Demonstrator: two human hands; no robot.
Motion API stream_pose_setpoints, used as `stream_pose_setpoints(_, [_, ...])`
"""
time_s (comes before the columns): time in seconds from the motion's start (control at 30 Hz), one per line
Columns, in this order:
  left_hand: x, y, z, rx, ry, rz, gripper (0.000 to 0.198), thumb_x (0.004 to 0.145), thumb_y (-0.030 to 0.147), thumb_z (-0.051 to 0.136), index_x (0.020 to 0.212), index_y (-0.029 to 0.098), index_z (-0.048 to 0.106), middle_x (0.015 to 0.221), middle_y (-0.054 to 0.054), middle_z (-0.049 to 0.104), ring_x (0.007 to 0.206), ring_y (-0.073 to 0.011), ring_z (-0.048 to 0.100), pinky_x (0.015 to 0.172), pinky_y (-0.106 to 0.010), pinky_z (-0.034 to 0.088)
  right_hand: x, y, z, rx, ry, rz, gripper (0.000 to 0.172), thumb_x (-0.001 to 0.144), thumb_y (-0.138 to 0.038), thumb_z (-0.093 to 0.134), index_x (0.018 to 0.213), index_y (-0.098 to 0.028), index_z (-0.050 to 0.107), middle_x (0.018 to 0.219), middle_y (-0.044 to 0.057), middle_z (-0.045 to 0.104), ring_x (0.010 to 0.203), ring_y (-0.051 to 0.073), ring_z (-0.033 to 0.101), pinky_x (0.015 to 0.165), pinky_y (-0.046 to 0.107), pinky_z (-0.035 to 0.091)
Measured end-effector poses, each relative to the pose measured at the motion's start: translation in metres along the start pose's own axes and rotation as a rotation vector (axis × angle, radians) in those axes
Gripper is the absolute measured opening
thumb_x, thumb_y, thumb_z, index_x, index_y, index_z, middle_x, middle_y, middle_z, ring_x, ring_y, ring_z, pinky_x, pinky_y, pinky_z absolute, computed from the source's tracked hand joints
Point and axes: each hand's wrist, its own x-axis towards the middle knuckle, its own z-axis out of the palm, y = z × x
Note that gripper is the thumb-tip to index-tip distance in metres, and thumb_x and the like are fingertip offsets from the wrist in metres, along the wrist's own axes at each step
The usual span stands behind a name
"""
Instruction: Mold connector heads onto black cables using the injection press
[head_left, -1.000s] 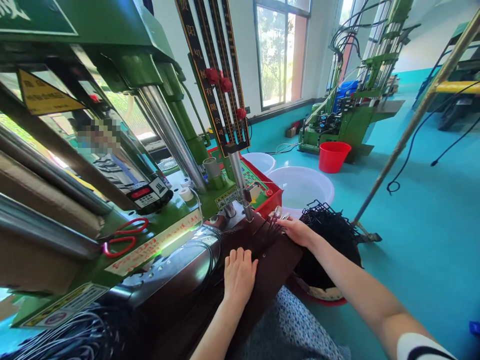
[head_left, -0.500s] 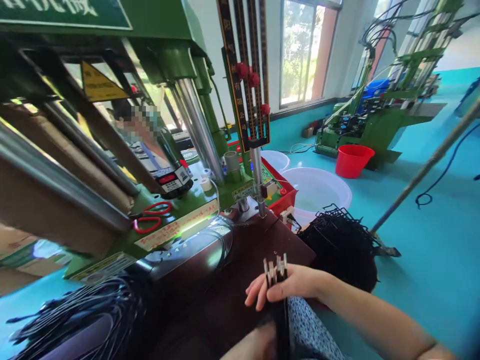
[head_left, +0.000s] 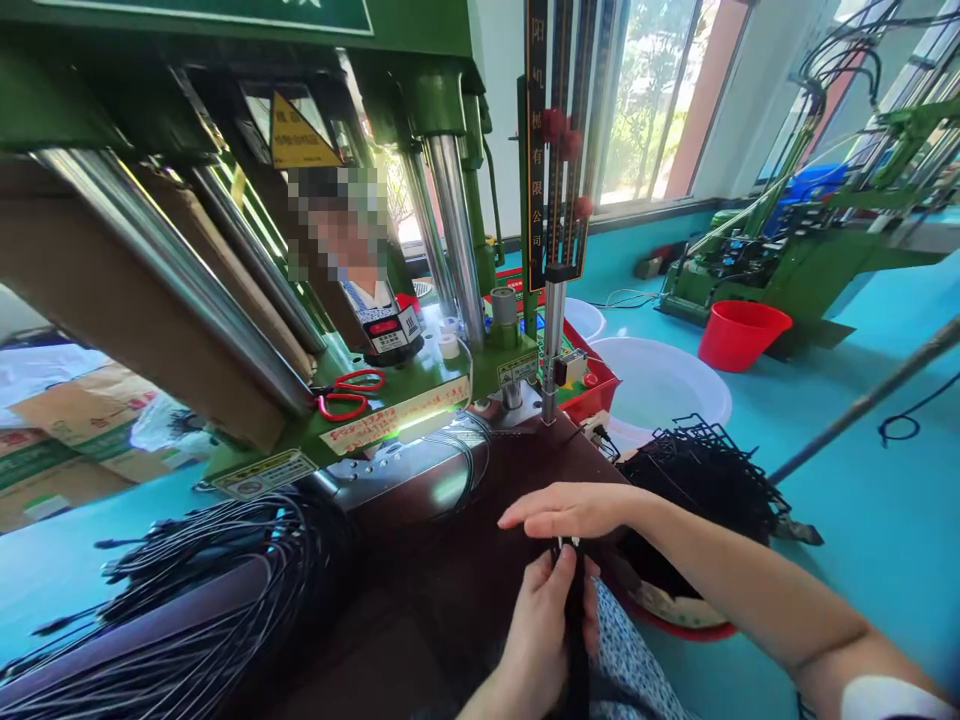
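Observation:
My left hand [head_left: 546,610] is wrapped round a bundle of black cables [head_left: 575,645] held upright, just above the front edge of the dark table. A few pale metal ends show at the top of the bundle. Over these ends lies my right hand [head_left: 574,510], palm down and fingers stretched out flat, seemingly touching the tips; it grips nothing. The lower part of the bundle drops towards my lap. To the left, a large heap of black cables [head_left: 225,590] with small connectors rests near the table's edge.
A green press [head_left: 420,395] stands behind the table, with red-handled scissors [head_left: 351,392] on its bed. At right are a container of black pieces [head_left: 694,480], a white tub [head_left: 660,375], a red bucket [head_left: 742,335] and a slanting pole [head_left: 862,400]. Beyond the press sits another person [head_left: 367,290].
My right hand has gone from gripping the bundle's upper end to lying flat over its tips. My left hand has risen up the bundle. The view has swung left.

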Motion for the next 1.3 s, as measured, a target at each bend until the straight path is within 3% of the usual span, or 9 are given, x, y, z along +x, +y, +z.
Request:
stream_pose_setpoints(0.13, [0.002,0.003,0.005,-0.030,-0.080,-0.029,0.048,0.073,0.059,0.052,0.084,0.012,0.052,0.057,-0.001,0.056,0.041,-0.0090,0.049,0.039,-0.021,0.037,0.000,0.002,0.012,-0.084,-0.002,-0.033,0.053,0.089,-0.041,0.039,0.132,-0.011,0.041,0.136,0.013,0.040,0.125,0.023,0.036,0.103,0.035,0.028])
stream_pose_setpoints(0.23, [0.005,0.001,0.008,-0.069,-0.125,-0.010,0.042,0.076,0.055,0.050,0.084,0.015,0.051,0.058,0.000,0.055,0.041,-0.0092,0.047,0.040,-0.022,0.038,0.000,0.006,0.020,-0.133,0.059,-0.030,0.046,0.091,-0.039,0.036,0.123,-0.011,0.052,0.126,0.013,0.052,0.117,0.022,0.046,0.098,0.033,0.035])
stream_pose_setpoints(0.43, [0.021,0.001,0.003,-0.039,0.056,0.039,0.038,0.070,0.050,0.060,0.075,0.015,0.049,0.050,0.007,0.040,0.037,-0.0023,0.029,0.035,-0.017,0.019,0.005,0.018,0.007,-0.006,-0.007,-0.065,0.044,0.094,-0.034,0.027,0.123,-0.012,0.051,0.117,0.010,0.059,0.106,0.016,0.055,0.090,0.026,0.042])
stream_pose_setpoints(0.63, [0.029,0.017,-0.017,-0.105,0.183,0.152,0.048,0.060,0.054,0.068,0.082,0.019,0.043,0.048,0.011,0.035,0.037,-0.0013,0.024,0.035,-0.015,0.014,0.043,0.060,-0.024,-0.683,0.449,0.419,0.035,0.087,-0.010,0.037,0.120,-0.009,0.049,0.116,0.016,0.057,0.109,0.022,0.052,0.093,0.033,0.039])
stream_pose_setpoints(0.8, [0.026,0.020,-0.025,-0.102,0.210,0.160,0.050,0.059,0.056,0.067,0.074,0.022,0.035,0.045,0.012,0.035,0.034,-0.0004,0.020,0.033,-0.015,0.010,0.072,0.081,-0.029,-0.766,0.475,0.509,0.032,0.073,0.003,0.038,0.100,-0.004,0.054,0.104,0.026,0.056,0.105,0.036,0.051,0.088,0.049,0.036])
stream_pose_setpoints(1.0, [0.028,0.021,-0.033,-0.058,0.237,0.155,0.049,0.059,0.056,0.067,0.075,0.023,0.034,0.043,0.013,0.032,0.033,-0.0008,0.018,0.032,-0.014,0.009,0.052,0.066,-0.027,-0.523,0.402,0.493,0.018,0.065,-0.010,0.049,0.081,-0.014,0.053,0.078,0.011,0.061,0.076,0.026,0.060,0.069,0.037,0.044])
stream_pose_setpoints(1.1, [0.028,0.024,-0.031,-0.028,0.227,0.138,0.048,0.061,0.057,0.065,0.078,0.024,0.034,0.042,0.014,0.028,0.033,-0.0012,0.014,0.031,-0.014,0.007,0.020,0.063,-0.011,-0.299,0.409,0.526,0.013,0.067,-0.013,0.039,0.075,-0.017,0.050,0.058,-0.001,0.050,0.047,0.012,0.049,0.046,0.023,0.041])
stream_pose_setpoints(1.2, [0.030,0.027,-0.024,0.022,0.193,0.085,0.048,0.059,0.056,0.066,0.074,0.023,0.035,0.039,0.015,0.025,0.032,-0.0009,0.012,0.030,-0.015,0.006,-0.012,0.064,0.018,-0.046,0.463,0.569,0.030,0.071,-0.015,0.030,0.094,-0.015,0.048,0.050,-0.008,0.033,0.031,0.007,0.026,0.030,0.018,0.028])
stream_pose_setpoints(1.3, [0.037,0.028,-0.016,0.093,0.142,0.019,0.044,0.058,0.053,0.067,0.070,0.020,0.040,0.037,0.014,0.025,0.031,-0.0004,0.013,0.030,-0.015,0.007,-0.030,0.063,0.047,0.425,0.711,0.443,0.038,0.082,-0.030,0.034,0.116,-0.015,0.041,0.050,-0.011,0.029,0.031,0.005,0.018,0.026,0.016,0.021])
